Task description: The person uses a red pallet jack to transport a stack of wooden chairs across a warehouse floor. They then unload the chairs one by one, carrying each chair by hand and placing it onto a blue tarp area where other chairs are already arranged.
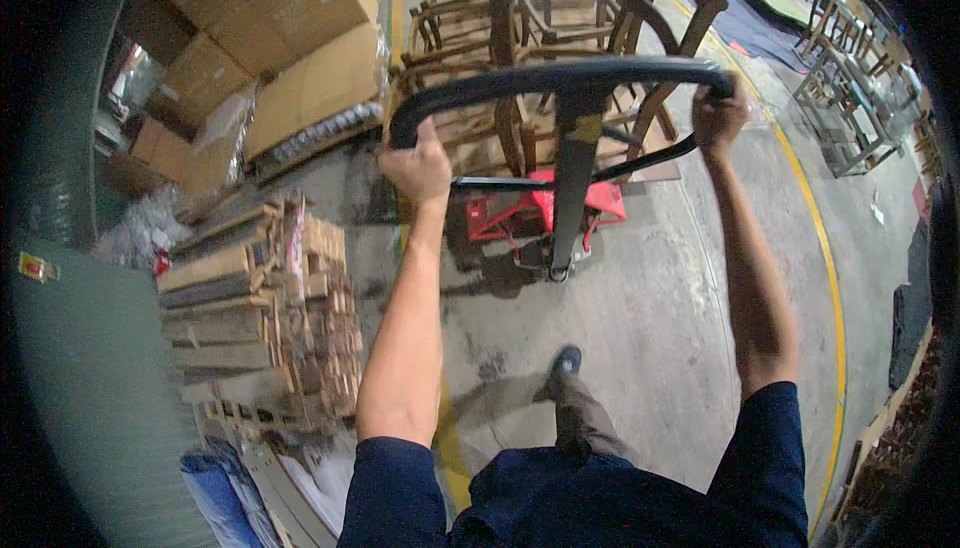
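Both my arms reach forward to the black loop handle of a pallet jack. My left hand is closed round the left side of the loop, and my right hand grips its right end. From the loop a dark shaft runs down to the jack's red base, low over the concrete floor. Just beyond the handle, several brown wooden chairs stand close together above the jack. The handle hides part of them, and what carries them is mostly covered.
To the left are large cardboard boxes, a stack of wooden strips and a green panel. A yellow floor line curves along the right, with a metal frame cart beyond it. My shoe is on the floor behind the jack.
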Motion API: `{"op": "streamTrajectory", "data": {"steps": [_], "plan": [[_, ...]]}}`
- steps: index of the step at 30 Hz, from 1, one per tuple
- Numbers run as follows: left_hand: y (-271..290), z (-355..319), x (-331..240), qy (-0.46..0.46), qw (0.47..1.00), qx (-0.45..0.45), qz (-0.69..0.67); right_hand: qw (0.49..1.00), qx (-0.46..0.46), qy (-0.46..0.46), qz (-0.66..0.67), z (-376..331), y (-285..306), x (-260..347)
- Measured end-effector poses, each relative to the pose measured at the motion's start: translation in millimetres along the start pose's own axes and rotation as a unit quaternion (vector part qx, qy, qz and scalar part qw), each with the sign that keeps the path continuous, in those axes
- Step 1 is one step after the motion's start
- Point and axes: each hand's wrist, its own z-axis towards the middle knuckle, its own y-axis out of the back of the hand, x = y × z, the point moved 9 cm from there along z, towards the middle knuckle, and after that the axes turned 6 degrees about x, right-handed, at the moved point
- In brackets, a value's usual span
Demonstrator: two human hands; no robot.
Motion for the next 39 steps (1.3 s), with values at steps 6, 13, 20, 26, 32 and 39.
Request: {"op": "streamTrajectory", "data": {"steps": [6,13,20,26,32,39], "plan": [[-40.9,86.8,58.2,-0.031,0.999,-0.029,0.010,0.991,0.037,-0.069,0.105,28.7,-95.0,-11.2],[-103.4,170.5,74.9,-0.101,0.992,-0.067,0.025,0.993,0.054,-0.084,0.055,81.5,-188.6,-40.0],[-178.1,238.1,93.7,-0.112,0.989,-0.082,0.053,0.995,0.042,-0.039,0.076,145.6,-268.8,-80.2],[-245.1,290.3,127.3,-0.078,0.989,-0.093,0.079,0.996,0.049,-0.031,0.061,185.5,-340.6,-120.1],[-306.8,360.6,177.3,-0.010,0.986,-0.078,0.148,0.996,0.015,-0.025,0.081,232.7,-422.5,-149.3],[-371.0,459.6,205.2,-0.097,0.980,-0.111,0.132,0.997,0.014,-0.063,0.051,286.0,-520.1,-173.3]]}}
